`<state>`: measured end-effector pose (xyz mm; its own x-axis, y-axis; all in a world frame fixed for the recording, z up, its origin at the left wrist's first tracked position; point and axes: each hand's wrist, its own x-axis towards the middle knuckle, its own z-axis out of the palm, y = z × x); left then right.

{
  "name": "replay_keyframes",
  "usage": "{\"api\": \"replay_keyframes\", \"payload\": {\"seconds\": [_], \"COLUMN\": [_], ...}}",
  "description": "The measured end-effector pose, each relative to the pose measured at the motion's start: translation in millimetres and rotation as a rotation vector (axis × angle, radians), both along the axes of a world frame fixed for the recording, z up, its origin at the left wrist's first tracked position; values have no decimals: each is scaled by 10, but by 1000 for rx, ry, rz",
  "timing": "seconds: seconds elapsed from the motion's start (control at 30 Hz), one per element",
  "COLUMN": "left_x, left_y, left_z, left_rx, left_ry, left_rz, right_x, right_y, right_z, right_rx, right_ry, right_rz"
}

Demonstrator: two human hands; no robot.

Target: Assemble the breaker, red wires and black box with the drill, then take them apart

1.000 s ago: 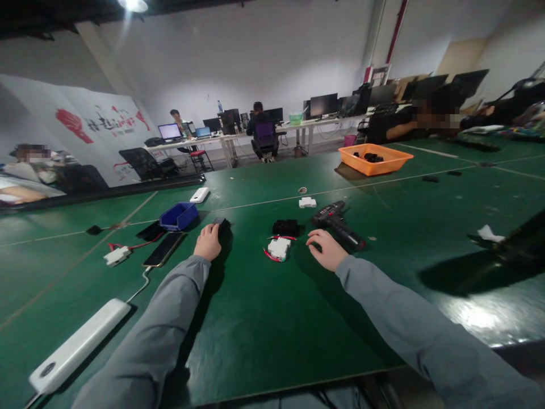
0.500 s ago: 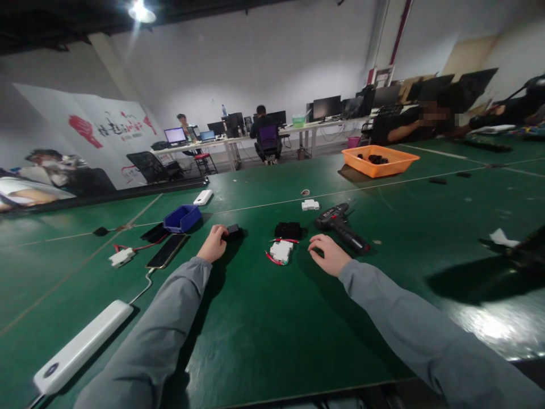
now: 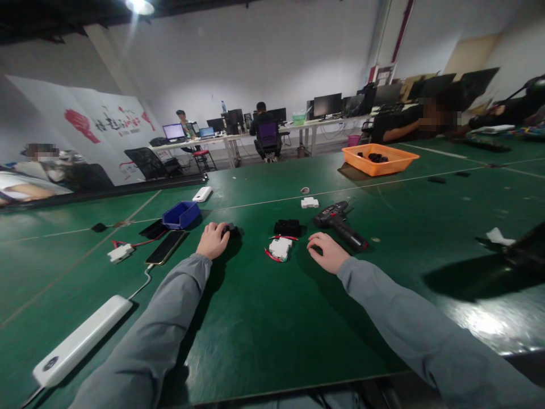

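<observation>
My left hand (image 3: 212, 241) rests on the green table with its fingers closed on the near end of a small black block (image 3: 231, 229). Loosely bent, my right hand (image 3: 327, 253) lies with thumb and fingers a little apart and nothing visible in them. Between the hands is a white plastic module (image 3: 280, 249) with short red wires. Just behind that sits a black rectangular part (image 3: 287, 228). A black cordless screwdriver (image 3: 340, 225) lies just beyond my right hand, and a smaller white piece (image 3: 310, 203) is farther back.
On the left are a blue bin (image 3: 181, 215), a phone (image 3: 167, 247) on a cable, a long white power bank (image 3: 83, 341) and another wired white module (image 3: 121, 253). An orange basket (image 3: 380, 161) with black parts stands at the far right. Other people sit around the room.
My left hand has turned slightly, and its fingers now cover more of the black block's near side. My right hand stays almost where it was. The view has shifted a little.
</observation>
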<state>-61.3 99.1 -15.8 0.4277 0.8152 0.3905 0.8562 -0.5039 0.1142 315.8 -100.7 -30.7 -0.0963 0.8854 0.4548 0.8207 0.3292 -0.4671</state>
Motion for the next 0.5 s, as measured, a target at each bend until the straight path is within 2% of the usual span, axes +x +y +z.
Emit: {"api": "replay_keyframes", "payload": {"seconds": [0.07, 0.13, 0.27, 0.33, 0.4, 0.5], "left_x": [15, -20, -278, -427, -519, -530], "left_y": [10, 62, 240, 305, 335, 344], "left_z": [22, 113, 445, 561, 567, 400], "left_rx": [-9, -45, -124, -175, -226, -320], "left_ry": [6, 24, 72, 91, 108, 137], "left_rz": [42, 72, 189, 280, 357, 401], "right_x": [-5, -10, -16, -14, -12, -9], "right_y": [-8, -14, -18, -12, -4, 6], "right_z": [12, 22, 21, 9, -3, -12], "right_rx": [3, 13, 29, 19, 9, 10], "right_ry": [1, 13, 34, 30, 21, 8], "right_rz": [-1, 2, 21, 29, 34, 37]}}
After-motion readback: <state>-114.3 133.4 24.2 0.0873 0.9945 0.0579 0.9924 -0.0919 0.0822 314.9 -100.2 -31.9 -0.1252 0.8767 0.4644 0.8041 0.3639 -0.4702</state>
